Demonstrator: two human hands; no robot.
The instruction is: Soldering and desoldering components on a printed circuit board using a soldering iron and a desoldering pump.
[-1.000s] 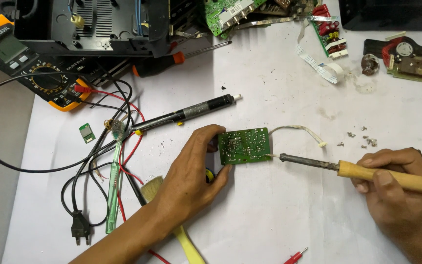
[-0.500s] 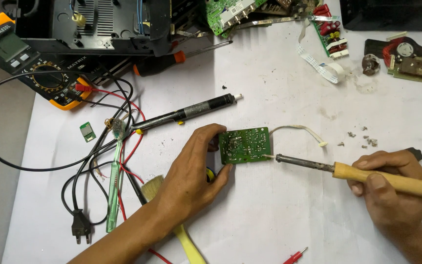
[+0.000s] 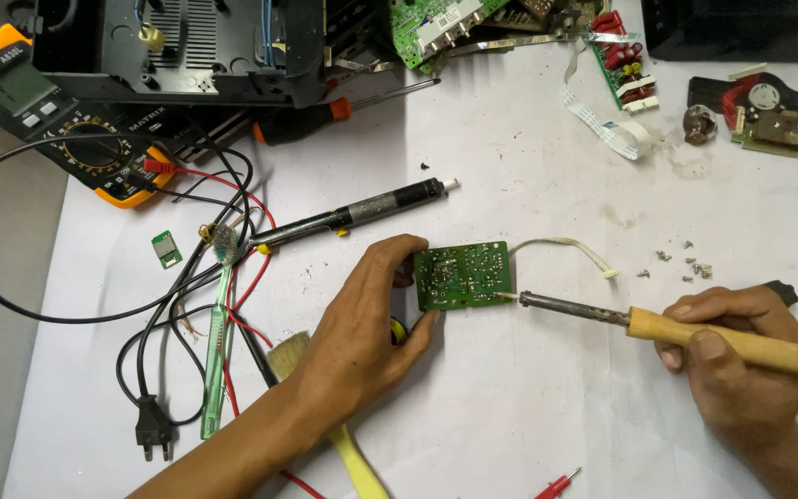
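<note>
Head view: small green circuit board (image 3: 464,275) is pinched at its left edge by the left hand (image 3: 362,323), thumb on the upper corner, fingers curled under the lower one; solder side is faced up. Board's right edge is left free. A white lead with connector (image 3: 570,249) is run off its upper right corner.

Soldering iron (image 3: 695,328) is gripped by the right hand (image 3: 741,360), fingers closed round the wooden handle; the metal tip is set at the board's lower right edge, touching or just short of it, cannot be told.

Open white sheet (image 3: 528,407) is seen below both hands and between them. Loose screws (image 3: 685,263) are scattered just above the right hand.

Above the left hand a desoldering pump (image 3: 362,214) is laid at a slant, near but apart. Left of that hand, black and red cables (image 3: 223,277), a green toothbrush (image 3: 216,342) and a mains plug (image 3: 152,427) are crowded together. A brush with yellow handle (image 3: 348,448) is partly hidden under the left forearm. A multimeter (image 3: 57,115) is placed far up-left, at the sheet's edge.
</note>
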